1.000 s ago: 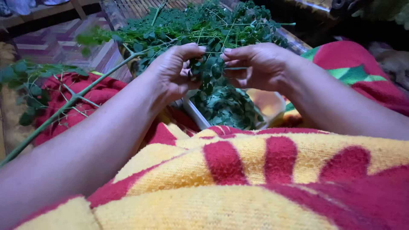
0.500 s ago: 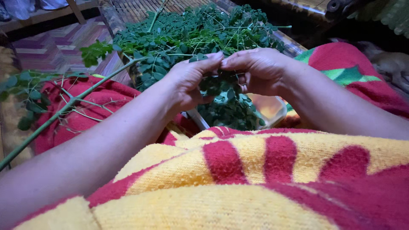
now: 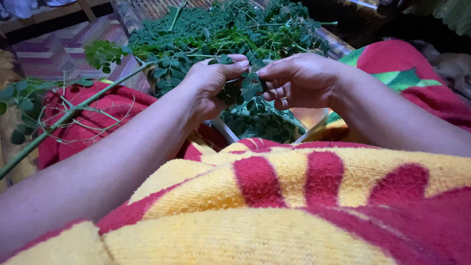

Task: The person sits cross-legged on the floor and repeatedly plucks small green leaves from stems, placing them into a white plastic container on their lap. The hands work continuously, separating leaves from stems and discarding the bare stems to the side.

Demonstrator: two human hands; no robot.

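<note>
- your left hand (image 3: 208, 86) is curled shut, thumb and forefinger pinched on a leafy sprig (image 3: 244, 88) of small round green leaves
- your right hand (image 3: 297, 81) faces it from the other side, fingers bent in and fingertips closed on the same sprig, so the two hands nearly meet at the thumbs
- the sprig hangs between both hands, just above a shallow white container (image 3: 314, 128)
- that container sits straight below your hands and holds a heap of stripped leaves (image 3: 262, 125); its far right corner shows bare and pale
- a long green stalk (image 3: 64, 120) runs from the lower left edge up toward your left hand, with thin bare side twigs branching off it; whether your left hand grips it too, you cannot tell from here
- the stalk lies over a red cloth (image 3: 93, 122) on the left
- beyond your hands a big pile of leafy branches (image 3: 221, 29) rests on a slatted bamboo surface (image 3: 157, 7)
- a yellow and red blanket (image 3: 294, 196) covers your lap and fills the near part of the view, its edge touching the near side of the container
- to the right, more of the cloth shows red with a green stripe (image 3: 407, 78), passing behind your right forearm
- a patterned floor (image 3: 59, 49) in purple and pale bands shows at the upper left
</note>
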